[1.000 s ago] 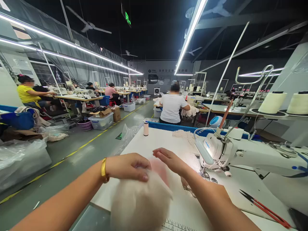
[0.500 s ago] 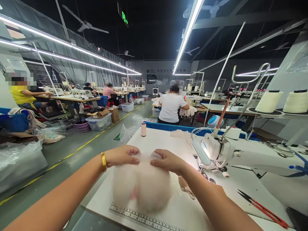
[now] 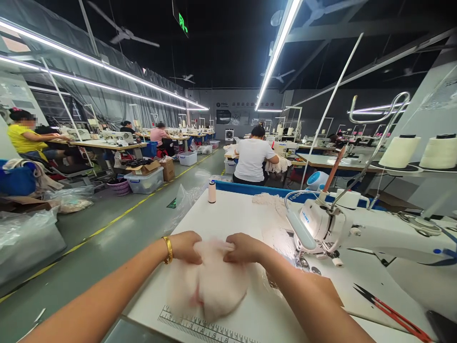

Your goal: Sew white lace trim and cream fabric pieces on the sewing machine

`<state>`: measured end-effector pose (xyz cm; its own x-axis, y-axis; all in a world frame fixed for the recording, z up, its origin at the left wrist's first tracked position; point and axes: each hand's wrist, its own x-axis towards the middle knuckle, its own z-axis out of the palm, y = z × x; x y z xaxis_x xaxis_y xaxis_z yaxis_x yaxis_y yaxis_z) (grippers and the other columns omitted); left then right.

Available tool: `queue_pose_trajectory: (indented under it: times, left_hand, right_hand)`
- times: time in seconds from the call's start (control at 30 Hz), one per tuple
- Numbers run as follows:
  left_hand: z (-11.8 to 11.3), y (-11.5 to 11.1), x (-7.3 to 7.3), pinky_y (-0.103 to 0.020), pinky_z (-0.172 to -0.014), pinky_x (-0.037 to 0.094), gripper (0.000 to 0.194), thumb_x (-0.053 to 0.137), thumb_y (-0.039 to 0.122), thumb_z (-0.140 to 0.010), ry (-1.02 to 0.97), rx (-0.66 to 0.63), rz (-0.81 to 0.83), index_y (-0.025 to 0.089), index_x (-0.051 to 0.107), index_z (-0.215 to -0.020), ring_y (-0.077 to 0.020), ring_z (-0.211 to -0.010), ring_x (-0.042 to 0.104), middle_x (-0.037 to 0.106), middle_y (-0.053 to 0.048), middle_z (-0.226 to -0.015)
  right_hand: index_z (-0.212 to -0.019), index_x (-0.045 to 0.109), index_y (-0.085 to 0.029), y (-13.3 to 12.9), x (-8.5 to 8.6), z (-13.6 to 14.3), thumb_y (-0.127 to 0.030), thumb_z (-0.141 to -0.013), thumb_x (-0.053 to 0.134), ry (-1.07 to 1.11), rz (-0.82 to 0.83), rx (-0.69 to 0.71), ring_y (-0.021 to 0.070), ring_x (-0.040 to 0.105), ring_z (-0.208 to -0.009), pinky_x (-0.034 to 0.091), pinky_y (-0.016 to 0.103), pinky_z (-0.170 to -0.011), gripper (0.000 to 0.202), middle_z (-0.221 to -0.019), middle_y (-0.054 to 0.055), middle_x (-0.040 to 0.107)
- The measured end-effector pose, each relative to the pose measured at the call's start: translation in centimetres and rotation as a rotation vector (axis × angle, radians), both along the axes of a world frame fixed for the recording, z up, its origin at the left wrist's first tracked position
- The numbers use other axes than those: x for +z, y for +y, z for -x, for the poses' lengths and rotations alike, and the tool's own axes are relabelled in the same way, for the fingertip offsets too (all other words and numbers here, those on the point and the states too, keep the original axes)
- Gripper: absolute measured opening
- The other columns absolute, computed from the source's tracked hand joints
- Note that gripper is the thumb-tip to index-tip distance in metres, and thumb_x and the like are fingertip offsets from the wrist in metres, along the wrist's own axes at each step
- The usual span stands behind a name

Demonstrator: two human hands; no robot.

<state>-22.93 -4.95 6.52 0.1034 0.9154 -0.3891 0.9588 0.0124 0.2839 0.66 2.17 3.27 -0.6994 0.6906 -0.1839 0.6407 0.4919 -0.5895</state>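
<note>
A pale pinkish-white fabric piece (image 3: 221, 283) hangs between my two hands above the white table (image 3: 228, 209), its lower part blurred by motion. At its upper left edge, my left hand (image 3: 186, 247), with a gold bracelet at the wrist, pinches the cloth. The upper right edge is gripped by my right hand (image 3: 243, 247), thumb and fingers closed on it. Below the cloth, a printed ruler scale (image 3: 200, 328) runs along the near table edge.
To the right are a white sewing machine (image 3: 321, 224), red-handled scissors (image 3: 396, 314) and thread cones (image 3: 400, 151). Lace fabric (image 3: 267, 199) and a small thread spool (image 3: 212, 192) lie toward the back. A person in white (image 3: 254, 159) sits beyond the table.
Both hands have lowered slightly toward the table with the fabric, and my left hand has shifted a little. The cloth's lower part has changed shape. The view has shifted slightly.
</note>
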Motion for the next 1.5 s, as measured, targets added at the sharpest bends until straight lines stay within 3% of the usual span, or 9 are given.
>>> queue_pose_trajectory:
  times: [0.13, 0.33, 0.47, 0.63, 0.77, 0.9, 1.07, 1.23, 1.5]
  left_hand:
    - [-0.7, -0.5, 1.9, -0.027, -0.058, 0.035, 0.019, 0.063, 0.035, -0.068, -0.005, -0.057, -0.168, 0.021, 0.051, -0.072, -0.0215, -0.075, 0.059, 0.061, -0.001, -0.08]
    - [-0.1, -1.3, 6.6, -0.034, -0.078, 0.038, 0.009, 0.05, 0.023, -0.085, 0.03, -0.099, -0.619, 0.021, 0.056, -0.091, -0.0239, -0.089, 0.055, 0.063, -0.005, -0.092]
    - [0.1, -2.7, 3.1, -0.041, -0.091, 0.039, 0.024, 0.039, 0.011, -0.098, 0.262, -0.383, -0.883, 0.021, 0.06, -0.089, -0.026, -0.096, 0.055, 0.068, -0.009, -0.103]
    - [-1.0, -5.6, -2.8, -0.037, -0.085, 0.042, 0.021, 0.053, 0.002, -0.09, 0.339, -0.486, -0.611, 0.02, 0.063, -0.087, -0.0238, -0.091, 0.06, 0.07, -0.006, -0.097]
    - [-1.1, -7.9, -1.1, -0.04, -0.096, 0.044, 0.018, 0.071, 0.021, -0.081, 0.092, -0.334, -0.438, 0.021, 0.066, -0.098, -0.0278, -0.109, 0.06, 0.067, -0.006, -0.118]
    - [-1.4, -8.1, 1.0, -0.036, -0.096, 0.045, 0.024, 0.045, 0.036, -0.102, -0.133, -0.267, -0.558, 0.023, 0.065, -0.103, -0.0223, -0.108, 0.061, 0.068, -0.005, -0.118]
    - [-4.7, -5.6, -0.8, -0.036, -0.09, 0.045, 0.019, 0.052, 0.034, -0.094, -0.245, -0.183, -0.495, 0.023, 0.064, -0.104, -0.0221, -0.099, 0.061, 0.07, -0.004, -0.108]
    - [-7.2, -3.0, -3.0, -0.033, -0.074, 0.04, 0.009, 0.06, 0.027, -0.08, -0.206, -0.124, -0.37, 0.019, 0.061, -0.078, -0.0223, -0.082, 0.059, 0.066, -0.005, -0.086]
    - [-6.5, -2.5, -2.7, -0.027, -0.07, 0.04, 0.023, 0.051, 0.035, -0.084, -0.34, -0.05, -0.313, 0.02, 0.066, -0.072, -0.0184, -0.078, 0.061, 0.068, -0.002, -0.08]
  right_hand:
    - [-0.075, 0.054, -0.021, -0.7, 1.6, -0.1, -0.024, -0.081, 0.069, 0.087, -0.134, -0.012, 0.0175, 0.057, -0.071, 0.035, 0.026, -0.058, 0.016, -0.078, -0.001, 0.061]
    - [-0.1, 0.055, -0.021, -2.0, 4.8, -1.1, -0.005, -0.088, 0.048, 0.281, -0.56, -0.148, 0.0244, 0.052, -0.099, 0.037, 0.032, -0.078, 0.022, -0.106, 0.007, 0.061]
    - [-0.093, 0.059, -0.021, -2.9, 1.8, -1.5, 0.001, -0.089, 0.047, 0.268, -0.681, -0.017, 0.0269, 0.05, -0.103, 0.037, 0.037, -0.087, 0.025, -0.111, 0.01, 0.063]
    - [-0.089, 0.064, -0.02, -4.4, -3.6, -2.7, -0.001, -0.087, 0.056, 0.214, -0.627, 0.212, 0.0257, 0.056, -0.095, 0.045, 0.036, -0.083, 0.02, -0.101, 0.009, 0.068]
    - [-0.109, 0.067, -0.021, -5.2, -3.8, -4.8, 0.003, -0.076, 0.056, 0.26, -0.572, 0.285, 0.0245, 0.058, -0.11, 0.048, 0.037, -0.096, 0.042, -0.12, 0.006, 0.067]
    - [-0.122, 0.065, -0.024, -5.0, -3.2, -6.8, 0.005, -0.076, 0.049, 0.445, -0.412, 0.13, 0.0225, 0.058, -0.117, 0.048, 0.037, -0.102, 0.056, -0.125, 0.006, 0.064]
    - [-0.108, 0.065, -0.021, -4.5, -4.4, -7.7, -0.005, -0.087, 0.044, 0.539, -0.304, -0.153, 0.0232, 0.061, -0.099, 0.052, 0.038, -0.086, 0.034, -0.106, 0.007, 0.066]
    - [-0.101, 0.066, -0.021, -4.5, -5.3, -7.4, -0.006, -0.087, 0.047, 0.537, -0.273, -0.191, 0.0222, 0.061, -0.094, 0.049, 0.036, -0.084, 0.027, -0.099, 0.005, 0.068]
    - [-0.098, 0.065, -0.021, -4.9, -4.9, -6.8, -0.011, -0.091, 0.049, 0.581, -0.166, -0.201, 0.0213, 0.063, -0.092, 0.047, 0.033, -0.082, 0.02, -0.096, 0.004, 0.07]
